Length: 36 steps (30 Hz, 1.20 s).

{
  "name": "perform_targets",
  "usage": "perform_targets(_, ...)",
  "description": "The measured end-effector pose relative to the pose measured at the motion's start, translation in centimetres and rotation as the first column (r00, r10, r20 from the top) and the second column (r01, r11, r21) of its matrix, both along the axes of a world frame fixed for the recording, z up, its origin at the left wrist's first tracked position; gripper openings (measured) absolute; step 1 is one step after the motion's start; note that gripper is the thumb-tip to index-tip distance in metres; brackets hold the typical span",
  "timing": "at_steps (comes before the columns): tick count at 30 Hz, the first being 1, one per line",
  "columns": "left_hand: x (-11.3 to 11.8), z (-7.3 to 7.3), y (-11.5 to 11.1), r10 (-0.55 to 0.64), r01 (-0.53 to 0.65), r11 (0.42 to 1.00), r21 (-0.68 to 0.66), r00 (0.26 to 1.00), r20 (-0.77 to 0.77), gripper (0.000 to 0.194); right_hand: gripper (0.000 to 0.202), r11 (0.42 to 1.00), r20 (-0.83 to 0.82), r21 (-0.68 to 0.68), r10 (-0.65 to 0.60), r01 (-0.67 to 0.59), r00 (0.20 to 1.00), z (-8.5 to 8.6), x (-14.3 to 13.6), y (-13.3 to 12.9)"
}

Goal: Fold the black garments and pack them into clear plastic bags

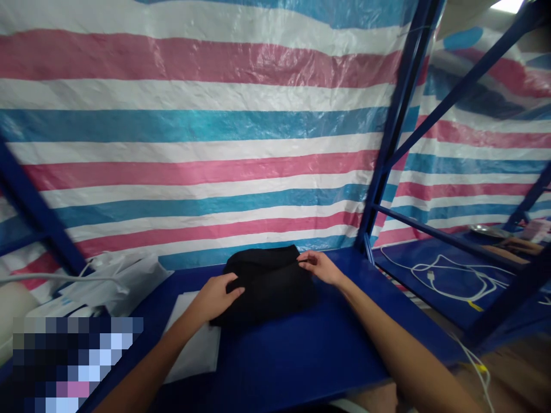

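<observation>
A black cloth item (271, 287) lies in a folded heap on the blue table (275, 361), near its back edge. My left hand (217, 295) is at the cloth's left side, thumb and fingertips closed on its edge. At the upper right corner of the cloth, my right hand (318, 267) pinches the fabric between thumb and fingers. A flat white sheet or bag (198, 355) lies partly under my left forearm and beside the cloth.
Crumpled white plastic bags (124, 284) sit at the left. Blue metal posts (387, 143) stand on both sides, before a striped tarp (215, 126). White cables (456, 281) lie on the right-hand surface, where another person's hand (516, 246) shows.
</observation>
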<state>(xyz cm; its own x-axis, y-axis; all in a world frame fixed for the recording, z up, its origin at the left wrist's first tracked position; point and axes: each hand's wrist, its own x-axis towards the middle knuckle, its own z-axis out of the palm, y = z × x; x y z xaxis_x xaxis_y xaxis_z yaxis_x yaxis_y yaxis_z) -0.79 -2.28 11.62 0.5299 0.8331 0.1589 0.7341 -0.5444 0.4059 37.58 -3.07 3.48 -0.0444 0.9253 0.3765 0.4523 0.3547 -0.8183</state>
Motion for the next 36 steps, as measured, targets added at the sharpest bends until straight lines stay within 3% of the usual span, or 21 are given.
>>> perform_targets(5, -0.1, -2.8, 1.7, 0.084, -0.085, 0.996, 0.027, 0.996, 0.03, 0.034, 0.021, 0.986, 0.116, 0.089, -0.149, 0.14, 0.982, -2.3, -1.5, 1.9)
perform_targets(9, -1.2, -3.2, 0.6, 0.115, -0.111, 0.993, -0.05, 0.988, 0.107, 0.05, 0.016, 0.968, 0.231, 0.163, -0.225, 0.19, 0.946, -1.5, -1.9, 0.9)
perform_targets(12, -1.8, -2.4, -0.3, 0.101, -0.089, 0.987, -0.136, 0.991, 0.083, 0.05, 0.007, 0.972, 0.367, 0.206, -0.182, 0.111, 0.912, 0.0, -2.9, -0.5)
perform_targets(17, -1.7, -1.3, -1.2, 0.109, -0.109, 0.962, -0.249, 0.994, -0.015, 0.044, 0.017, 0.978, 0.523, 0.194, -0.034, -0.08, 0.851, 1.0, -5.0, -2.7)
perform_targets(19, -1.5, -1.6, -2.3, 0.087, -0.075, 0.927, -0.367, 0.996, 0.017, 0.044, 0.019, 0.976, 0.572, 0.189, -0.023, -0.105, 0.82, 1.0, -5.3, -3.1)
perform_targets(22, -1.0, -3.1, -5.3, 0.071, -0.008, 0.816, -0.578, 0.994, 0.086, 0.046, 0.021, 0.972, 0.6, 0.179, 0.014, -0.151, 0.8, 1.2, -5.2, -3.6)
perform_targets(24, -0.7, -4.3, -7.8, 0.053, 0.018, 0.782, -0.624, 0.994, 0.095, 0.049, 0.022, 0.963, 0.6, 0.173, 0.064, -0.207, 0.797, 1.5, -5.3, -4.0)
perform_targets(25, -0.7, -4.8, -9.0, 0.049, 0.018, 0.813, -0.582, 0.994, 0.099, 0.053, 0.023, 0.955, 0.595, 0.172, 0.096, -0.242, 0.798, 1.7, -5.5, -4.2)
perform_targets(27, -0.7, -5.2, -11.1, 0.031, 0.013, 0.944, -0.329, 0.991, 0.129, 0.057, 0.026, 0.936, 0.578, 0.17, 0.158, -0.308, 0.8, 2.0, -6.0, -4.8)
perform_targets(29, -1.1, -4.8, -12.5, -0.134, 0.137, 0.99, -0.023, 0.985, 0.113, 0.056, 0.032, 0.921, 0.561, 0.162, 0.209, -0.353, 0.801, 2.0, -6.8, -5.1)
perform_targets(31, -1.4, -4.2, -13.3, -0.392, 0.389, 0.915, 0.109, 0.92, 0.005, 0.063, 0.037, 0.912, 0.549, 0.148, 0.246, -0.382, 0.799, 1.9, -7.5, -5.4)
perform_targets(33, -1.6, -4.1, -13.8, -0.569, 0.575, 0.813, 0.085, 0.818, -0.085, 0.083, 0.039, 0.904, 0.532, 0.136, 0.279, -0.405, 0.8, 1.7, -8.1, -5.5)
perform_targets(36, -1.5, -5.4, -14.2, -0.634, 0.642, 0.764, 0.072, 0.766, -0.102, 0.093, 0.042, 0.88, 0.454, 0.12, 0.363, -0.459, 0.814, 1.4, -8.8, -5.8)
